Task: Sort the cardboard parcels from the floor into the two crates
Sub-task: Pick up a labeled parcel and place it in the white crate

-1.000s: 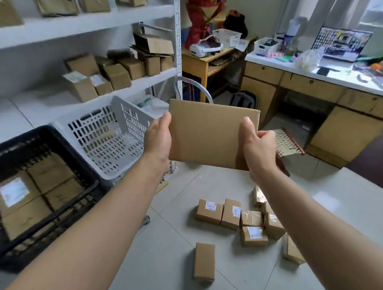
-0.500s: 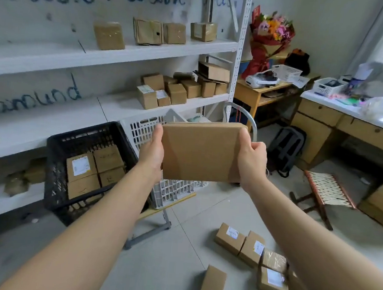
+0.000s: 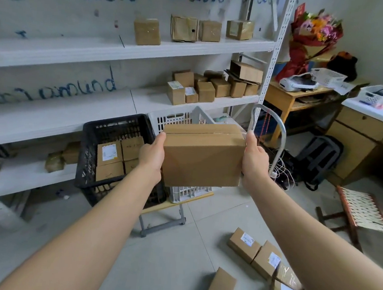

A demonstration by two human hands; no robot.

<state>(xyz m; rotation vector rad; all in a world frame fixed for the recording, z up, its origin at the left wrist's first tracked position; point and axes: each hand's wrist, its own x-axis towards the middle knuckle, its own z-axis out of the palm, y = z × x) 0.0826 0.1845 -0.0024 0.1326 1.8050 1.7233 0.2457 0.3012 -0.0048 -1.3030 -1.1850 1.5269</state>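
I hold a plain cardboard parcel (image 3: 202,155) in front of me, taped seam on top. My left hand (image 3: 152,155) grips its left side and my right hand (image 3: 254,157) grips its right side. Behind the parcel a black crate (image 3: 90,158) with several parcels inside stands beside a white crate (image 3: 176,120), both on a low trolley. The parcel hides most of the white crate. Several parcels (image 3: 255,254) lie on the floor at the lower right.
A white shelf rack (image 3: 133,50) with more boxes stands behind the crates. The trolley's metal handle (image 3: 281,137) rises right of the parcel. A folding stool (image 3: 362,211), a backpack (image 3: 321,158) and desks stand to the right.
The view has swung left and up toward the shelves. The parcel has tilted so that its taped top shows, and it now sits in front of the white crate.
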